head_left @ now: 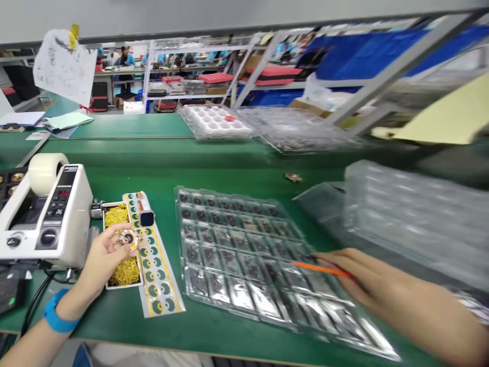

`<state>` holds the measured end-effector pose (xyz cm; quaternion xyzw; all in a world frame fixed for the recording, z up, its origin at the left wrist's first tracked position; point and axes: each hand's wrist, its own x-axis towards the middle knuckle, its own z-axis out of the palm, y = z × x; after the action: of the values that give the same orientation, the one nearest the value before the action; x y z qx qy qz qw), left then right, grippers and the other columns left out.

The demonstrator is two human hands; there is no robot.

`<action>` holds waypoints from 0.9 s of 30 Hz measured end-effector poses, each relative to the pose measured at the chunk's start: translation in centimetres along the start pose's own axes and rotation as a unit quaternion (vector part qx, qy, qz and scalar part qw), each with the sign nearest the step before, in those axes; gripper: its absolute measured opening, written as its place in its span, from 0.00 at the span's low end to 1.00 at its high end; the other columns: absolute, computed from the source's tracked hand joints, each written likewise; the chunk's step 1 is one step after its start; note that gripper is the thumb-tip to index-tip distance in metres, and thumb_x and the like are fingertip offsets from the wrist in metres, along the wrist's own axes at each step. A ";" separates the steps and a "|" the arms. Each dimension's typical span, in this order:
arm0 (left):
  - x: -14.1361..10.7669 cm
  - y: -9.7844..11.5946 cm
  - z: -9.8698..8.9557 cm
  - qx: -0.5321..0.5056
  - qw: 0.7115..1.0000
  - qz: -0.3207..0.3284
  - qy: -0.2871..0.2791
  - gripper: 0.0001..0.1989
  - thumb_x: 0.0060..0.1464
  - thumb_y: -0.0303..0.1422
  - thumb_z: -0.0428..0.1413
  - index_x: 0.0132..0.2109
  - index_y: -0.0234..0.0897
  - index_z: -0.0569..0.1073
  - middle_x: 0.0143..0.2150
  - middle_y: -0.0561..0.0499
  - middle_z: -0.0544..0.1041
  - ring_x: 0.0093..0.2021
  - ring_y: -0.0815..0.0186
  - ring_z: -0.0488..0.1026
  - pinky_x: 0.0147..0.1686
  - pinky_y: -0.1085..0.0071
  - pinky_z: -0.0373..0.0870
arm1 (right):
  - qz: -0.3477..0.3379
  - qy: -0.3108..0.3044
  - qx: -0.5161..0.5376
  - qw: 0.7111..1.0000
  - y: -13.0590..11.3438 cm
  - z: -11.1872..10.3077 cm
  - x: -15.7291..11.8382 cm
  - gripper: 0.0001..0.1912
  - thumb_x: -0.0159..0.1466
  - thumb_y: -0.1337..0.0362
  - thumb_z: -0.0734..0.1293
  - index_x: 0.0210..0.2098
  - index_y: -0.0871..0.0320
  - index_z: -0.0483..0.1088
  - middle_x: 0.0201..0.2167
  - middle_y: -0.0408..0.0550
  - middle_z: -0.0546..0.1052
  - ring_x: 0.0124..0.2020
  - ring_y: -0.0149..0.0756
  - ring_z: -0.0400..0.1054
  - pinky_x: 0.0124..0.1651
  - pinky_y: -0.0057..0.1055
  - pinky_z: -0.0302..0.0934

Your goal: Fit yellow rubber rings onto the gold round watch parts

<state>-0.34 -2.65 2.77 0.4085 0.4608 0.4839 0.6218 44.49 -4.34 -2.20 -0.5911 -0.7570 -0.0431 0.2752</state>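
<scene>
My left hand (pixel 105 257), with a blue band at the wrist, holds a small round metal part (pixel 128 239) between thumb and fingers. It is above a white box (pixel 124 272) of yellow bits. Beside the box lies a sticker sheet (pixel 160 278) with green and yellow shapes, and a smartwatch (pixel 146 218) rests at its upper part. My right hand (pixel 361 280), blurred, is closed around an orange tool (pixel 321 268) over the right side of a clear tray (pixel 244 250). The tray's compartments hold dark parts in shiny pouches.
A white tape dispenser (pixel 69 219) stands at the left. Clear plastic trays (pixel 412 219) are stacked at the right. On the back shelf lies a white tray (pixel 219 121) with round wells. A small object (pixel 293 177) lies behind the pouch tray.
</scene>
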 end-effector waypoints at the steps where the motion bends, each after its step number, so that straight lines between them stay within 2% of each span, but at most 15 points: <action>1: -0.1 0.0 0.1 -0.002 1.000 -0.003 -0.010 0.20 0.45 0.32 0.65 0.47 0.34 0.71 0.38 0.46 0.81 0.41 0.57 0.80 0.39 0.68 0.77 | -0.026 0.017 -0.003 1.000 -1.5 0.3 0.8 0.21 0.65 0.42 0.56 0.34 0.45 0.74 0.31 0.52 0.77 0.27 0.43 0.72 0.21 0.37 0.62; 2: -0.1 0.0 0.2 -0.006 1.000 -0.004 -0.019 0.20 0.46 0.31 0.64 0.47 0.35 0.71 0.39 0.46 0.81 0.41 0.58 0.80 0.40 0.69 0.77 | -0.045 0.040 -0.001 0.998 -3.4 0.6 1.7 0.18 0.68 0.48 0.55 0.38 0.45 0.73 0.34 0.52 0.77 0.30 0.44 0.73 0.24 0.38 0.63; 4: -0.2 -0.1 0.3 -0.014 0.999 -0.004 -0.036 0.22 0.46 0.31 0.64 0.49 0.36 0.70 0.41 0.46 0.80 0.41 0.60 0.79 0.40 0.69 0.76 | -0.088 0.052 0.071 0.992 -8.1 1.8 3.8 0.09 0.68 0.61 0.59 0.41 0.47 0.71 0.36 0.50 0.76 0.35 0.42 0.73 0.34 0.36 0.66; 6: -0.1 -0.3 0.4 -0.022 0.999 -0.002 -0.049 0.24 0.46 0.30 0.64 0.51 0.37 0.69 0.42 0.46 0.80 0.41 0.60 0.79 0.41 0.70 0.76 | -0.129 0.091 0.157 0.975 -13.2 3.4 6.0 0.09 0.65 0.70 0.62 0.38 0.49 0.71 0.32 0.47 0.76 0.31 0.37 0.72 0.33 0.33 0.66; 9: 0.1 -0.5 0.3 -0.028 0.998 -0.007 -0.059 0.26 0.47 0.31 0.64 0.53 0.37 0.67 0.41 0.46 0.80 0.41 0.60 0.79 0.40 0.70 0.75 | -0.143 0.071 0.262 0.952 -19.7 5.9 8.8 0.09 0.64 0.72 0.63 0.36 0.54 0.73 0.31 0.48 0.76 0.30 0.35 0.71 0.31 0.30 0.64; 12: 0.3 -0.7 0.2 -0.027 0.998 -0.010 -0.058 0.24 0.48 0.33 0.64 0.52 0.38 0.68 0.42 0.46 0.79 0.41 0.61 0.78 0.42 0.68 0.75 | -0.084 0.028 0.356 0.930 -23.3 7.6 10.0 0.08 0.63 0.71 0.63 0.31 0.57 0.73 0.28 0.47 0.75 0.28 0.34 0.69 0.26 0.28 0.60; 16: 0.3 -1.2 0.3 0.015 0.999 0.029 -0.040 0.17 0.48 0.34 0.65 0.46 0.38 0.74 0.43 0.48 0.78 0.37 0.67 0.75 0.39 0.72 0.72 | 0.032 -0.066 0.470 0.880 -24.9 8.2 9.7 0.09 0.61 0.65 0.65 0.25 0.57 0.72 0.23 0.44 0.71 0.22 0.31 0.62 0.22 0.27 0.53; 20: 0.0 -1.2 0.6 0.069 0.996 0.036 -0.034 0.09 0.46 0.36 0.65 0.33 0.35 0.76 0.31 0.51 0.76 0.31 0.68 0.70 0.32 0.74 0.67 | 0.092 -0.117 0.517 0.843 -24.9 8.0 8.7 0.12 0.61 0.61 0.65 0.23 0.58 0.71 0.22 0.43 0.68 0.23 0.31 0.60 0.23 0.27 0.52; 24: -0.1 -1.0 0.8 0.093 0.995 0.019 -0.020 0.12 0.48 0.40 0.64 0.29 0.35 0.74 0.27 0.52 0.73 0.29 0.67 0.69 0.32 0.72 0.66 | 0.085 -0.113 0.537 0.831 -25.2 7.7 8.2 0.09 0.60 0.62 0.67 0.24 0.57 0.72 0.23 0.44 0.69 0.24 0.31 0.60 0.23 0.27 0.53; 27: -0.1 -0.9 0.8 0.094 0.995 0.014 -0.021 0.12 0.49 0.39 0.64 0.30 0.35 0.74 0.27 0.52 0.72 0.29 0.67 0.69 0.32 0.71 0.68 | 0.078 -0.091 0.526 0.842 -25.4 7.6 8.1 0.06 0.60 0.64 0.67 0.27 0.56 0.73 0.24 0.43 0.70 0.22 0.30 0.58 0.22 0.26 0.52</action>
<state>0.66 -3.01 2.09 0.4817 0.4848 0.4388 0.5834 17.17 -1.85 1.80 -0.4154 -0.6389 0.4374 0.4774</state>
